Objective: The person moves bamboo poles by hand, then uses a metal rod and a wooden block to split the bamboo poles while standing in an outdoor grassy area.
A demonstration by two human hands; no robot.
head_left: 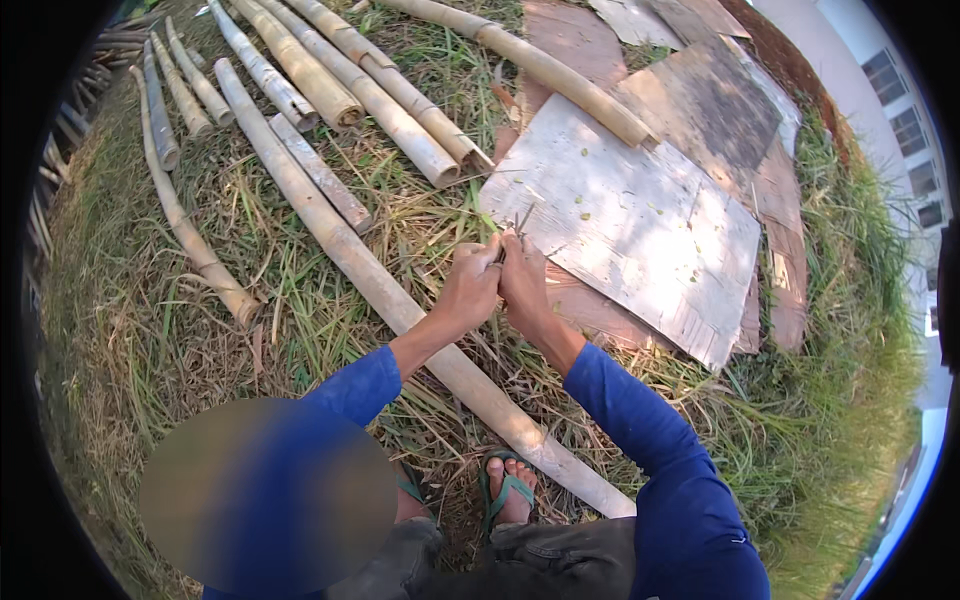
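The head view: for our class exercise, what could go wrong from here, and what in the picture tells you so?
1. The thin, pointed pieces poking up from the closely set left hand and right hand might prick bare fingers.
2. The long bamboo pole lies just ahead of the right foot, so it could trip the person or roll against the exposed toes.

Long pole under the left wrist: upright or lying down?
Lying down: the long bamboo pole stretches diagonally across the grass, passing beneath the left wrist and beside the sandaled right foot.
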